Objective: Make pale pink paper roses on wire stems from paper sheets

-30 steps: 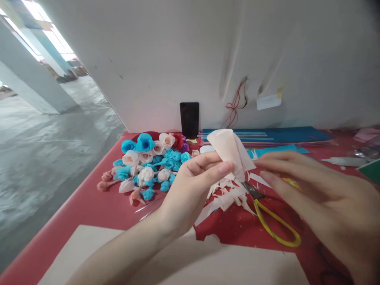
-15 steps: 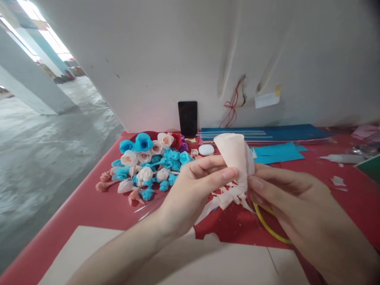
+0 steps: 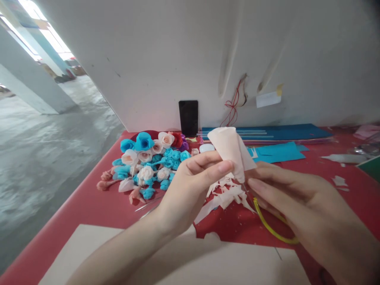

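Observation:
My left hand (image 3: pixel 192 186) is closed, with thumb and fingers pinching a rolled pale pink crepe-paper flower (image 3: pixel 227 148). The flower's folded top points up, and a loose flap reaches right toward my other hand. Just below the flower's base, my right hand (image 3: pixel 285 194) is closed, thumb against finger, on a thin wire stem (image 3: pixel 245 187) that runs down from the paper. A yellow loop (image 3: pixel 271 231), like a scissors handle, hangs under my right fingers; the rest of it is hidden. Pale paper scraps (image 3: pixel 230 196) lie beneath the flower.
Several blue, pale pink and red paper flowers (image 3: pixel 144 141) are heaped at the left. A dark phone (image 3: pixel 189 118) leans on the white wall. Blue paper strips (image 3: pixel 279 152) and a glue tube (image 3: pixel 344 158) lie right. A large pale sheet (image 3: pixel 231 261) covers the near red table (image 3: pixel 97 209).
The flower has tilted left and its flap has opened out to the right. My right fingers have come away from the base a little, and the yellow loop has shifted right.

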Demonstrator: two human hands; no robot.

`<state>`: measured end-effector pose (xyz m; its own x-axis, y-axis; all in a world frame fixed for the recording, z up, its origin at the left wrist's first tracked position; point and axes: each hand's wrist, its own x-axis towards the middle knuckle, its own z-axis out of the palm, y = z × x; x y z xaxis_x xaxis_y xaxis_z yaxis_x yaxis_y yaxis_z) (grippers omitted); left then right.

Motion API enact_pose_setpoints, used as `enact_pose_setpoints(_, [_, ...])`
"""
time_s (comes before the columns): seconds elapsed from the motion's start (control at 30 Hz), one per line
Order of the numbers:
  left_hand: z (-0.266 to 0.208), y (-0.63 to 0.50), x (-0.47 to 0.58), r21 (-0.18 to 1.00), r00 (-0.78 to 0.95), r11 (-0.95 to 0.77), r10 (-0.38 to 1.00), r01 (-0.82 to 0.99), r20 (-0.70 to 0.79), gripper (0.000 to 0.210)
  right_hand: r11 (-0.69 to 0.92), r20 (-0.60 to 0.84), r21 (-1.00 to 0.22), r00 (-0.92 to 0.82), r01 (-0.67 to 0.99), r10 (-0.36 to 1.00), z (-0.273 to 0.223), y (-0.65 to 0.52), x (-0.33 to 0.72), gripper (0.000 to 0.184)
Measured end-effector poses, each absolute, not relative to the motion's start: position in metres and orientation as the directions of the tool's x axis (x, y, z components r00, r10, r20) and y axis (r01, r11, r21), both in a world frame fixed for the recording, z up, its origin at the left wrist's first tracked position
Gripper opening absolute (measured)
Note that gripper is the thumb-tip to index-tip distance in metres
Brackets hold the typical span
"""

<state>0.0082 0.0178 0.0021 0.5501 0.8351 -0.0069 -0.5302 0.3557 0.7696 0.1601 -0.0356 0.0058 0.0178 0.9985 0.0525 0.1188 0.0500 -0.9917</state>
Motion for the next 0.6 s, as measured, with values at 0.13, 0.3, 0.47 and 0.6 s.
enact_pose_setpoints(0.13, [0.002, 0.018, 0.009, 0.780, 0.569, 0.356, 0.822, -0.514, 0.000, 0.008, 0.029, 0.029, -0.999, 0.020, 0.018, 0.999, 0.008, -0.034, 0.151, 0.013])
enact_pose_setpoints(0.3, [0.003, 0.017, 0.010, 0.799, 0.512, 0.325, 0.859, -0.505, -0.025, 0.009, 0.025, 0.024, -1.000, 0.048, -0.017, 0.999, 0.007, -0.035, 0.149, 0.014])
enact_pose_setpoints(0.47, [0.004, 0.020, 0.010, 0.831, 0.406, 0.215, 0.914, -0.513, 0.014, 0.009, 0.000, 0.007, -0.991, 0.055, 0.134, 0.998, 0.008, -0.036, 0.157, 0.015])
enact_pose_setpoints(0.6, [0.001, 0.021, 0.011, 0.830, 0.431, 0.229, 0.902, -0.509, 0.016, 0.009, 0.031, 0.034, -0.961, 0.007, 0.274, 0.999, 0.009, -0.035, 0.162, 0.017])
